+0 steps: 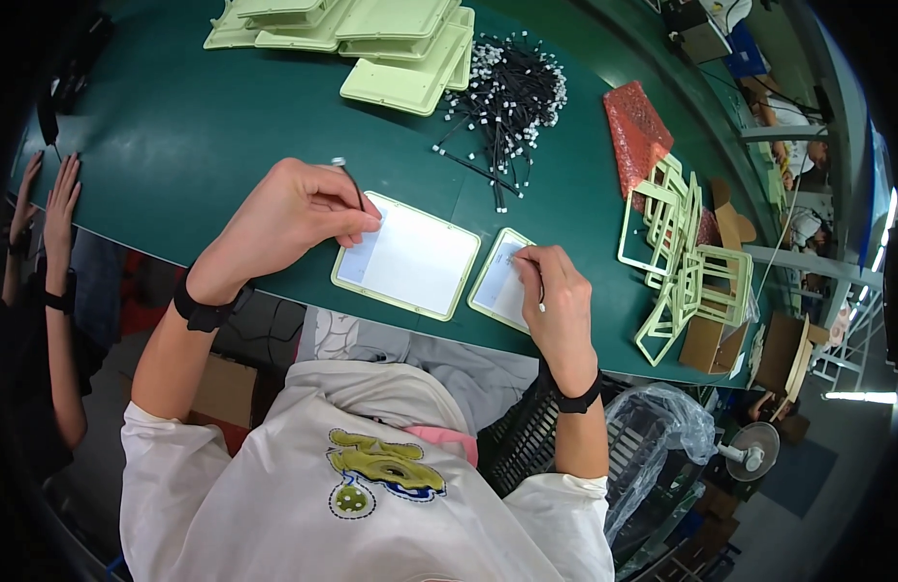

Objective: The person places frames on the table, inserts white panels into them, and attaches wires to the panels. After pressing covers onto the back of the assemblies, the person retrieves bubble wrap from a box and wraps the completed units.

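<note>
My left hand [296,209] pinches a short black cable [353,181] whose white connector sticks up above the fingers. Its fingertips are over the left edge of a pale green-rimmed panel [422,260] with a white and light blue face. To the right lies a narrower panel [495,281] of the same colours. Over that one's right side is my right hand [563,301], fingers closed in a pinch. A small white connector tip [542,307] shows below those fingers, with a dark bit of cable; the rest is hidden by the hand.
A heap of black cables with white connectors [512,97] lies farther back, beside stacked pale green panels [405,82]. Open green frames [677,242], red bubble wrap [638,131] and a cardboard box [711,344] are at the right. Another person's hands [61,209] rest at the table's left edge.
</note>
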The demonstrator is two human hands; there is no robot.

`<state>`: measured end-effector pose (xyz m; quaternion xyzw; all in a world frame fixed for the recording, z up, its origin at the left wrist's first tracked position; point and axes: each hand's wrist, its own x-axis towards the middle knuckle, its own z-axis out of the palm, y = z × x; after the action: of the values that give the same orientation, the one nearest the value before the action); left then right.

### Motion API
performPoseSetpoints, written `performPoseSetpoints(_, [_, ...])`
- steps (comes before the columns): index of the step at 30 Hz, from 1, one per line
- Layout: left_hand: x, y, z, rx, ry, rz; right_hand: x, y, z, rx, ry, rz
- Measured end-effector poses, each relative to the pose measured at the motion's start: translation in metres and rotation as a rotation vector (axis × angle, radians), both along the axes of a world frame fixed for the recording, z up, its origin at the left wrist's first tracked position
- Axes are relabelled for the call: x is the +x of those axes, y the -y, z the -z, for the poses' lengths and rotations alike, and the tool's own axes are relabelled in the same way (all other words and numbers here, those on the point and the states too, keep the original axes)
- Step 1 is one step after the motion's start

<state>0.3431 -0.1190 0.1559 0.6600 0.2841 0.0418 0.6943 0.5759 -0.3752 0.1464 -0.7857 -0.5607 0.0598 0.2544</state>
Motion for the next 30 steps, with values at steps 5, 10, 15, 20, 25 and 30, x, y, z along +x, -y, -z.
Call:
performPoseSetpoints(5, [-0.002, 0.001, 0.002, -0.046, 0.003, -0.020, -0.002, -0.001, 0.002, 0.006, 0.024, -0.007])
performPoseSetpoints(10, [-0.005, -0.002, 0.008, 0.016, 0.087, 0.063, -0.001, 0.001, 0.001, -0.015, 0.051, -0.054])
performPoseSetpoints(15, [-0.008, -0.003, 0.000, 0.087, 0.026, 0.083, -0.002, -0.001, 0.000, -0.010, 0.047, -0.074])
performPoseSetpoints(20, [-0.003, -0.001, -0.014, 0.184, -0.063, 0.004, -0.004, 0.001, -0.001, -0.003, 0.074, -0.065])
performPoseSetpoints(25, [0.002, 0.001, -0.006, 0.526, 0.052, 0.097, -0.003, 0.002, -0.004, -0.054, 0.028, -0.003])
performPoseSetpoints(30, [0.008, 0.007, 0.002, 0.608, 0.138, 0.135, -0.003, -0.003, -0.006, -0.074, 0.064, -0.011])
